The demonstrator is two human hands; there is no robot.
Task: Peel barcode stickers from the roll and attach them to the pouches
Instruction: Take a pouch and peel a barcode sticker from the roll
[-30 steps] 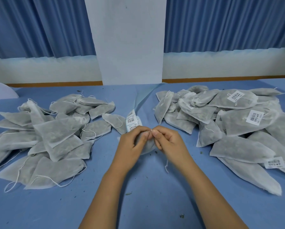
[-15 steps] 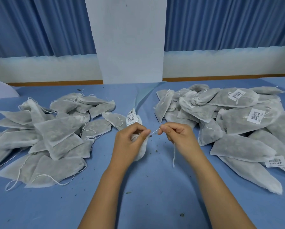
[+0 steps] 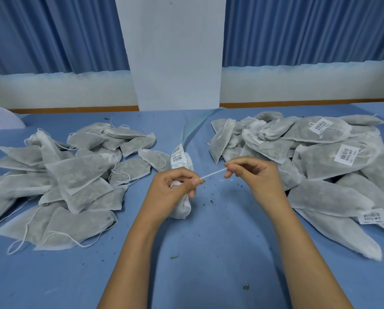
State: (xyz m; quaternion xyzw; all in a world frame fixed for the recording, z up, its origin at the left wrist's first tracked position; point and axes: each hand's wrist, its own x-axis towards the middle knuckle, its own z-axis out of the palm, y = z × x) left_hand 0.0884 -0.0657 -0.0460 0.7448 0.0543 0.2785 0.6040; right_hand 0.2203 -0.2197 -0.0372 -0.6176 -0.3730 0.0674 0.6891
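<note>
Heap on the left [image 3: 75,175]: grey drawstring pouches lie loose on the blue table [image 3: 197,275]. No label shows on any of them, so this looks like the stock waiting its turn, set apart from the finished ones.
Left hand [image 3: 171,188]: its fingers are curled round the neck of one pouch, clamping it so the bag cannot follow the pull.
Held pouch [image 3: 182,208]: bunched under that hand with its lower end resting on the table, mostly covered by the fingers.
Sticker roll [image 3: 182,160]: stands just behind the left hand, between the two heaps and easy to reach. Its loose strip of labels rises upward and no hand touches it.
String [image 3: 213,172]: stretched taut from the pouch's mouth to the other hand, probably to close the bag before labelling.
Right hand [image 3: 253,177]: thumb and forefinger pinch the string's end, and the other fingers curl loosely.
Heap on the right [image 3: 298,197]: several pouches carry white barcode labels [image 3: 320,126], so finished bags seem to gather here.
Hard to tell: the label print is too small to read. How much of the roll remains is hidden, as is whether the held pouch has a label. The frame edges cut off both heaps.
</note>
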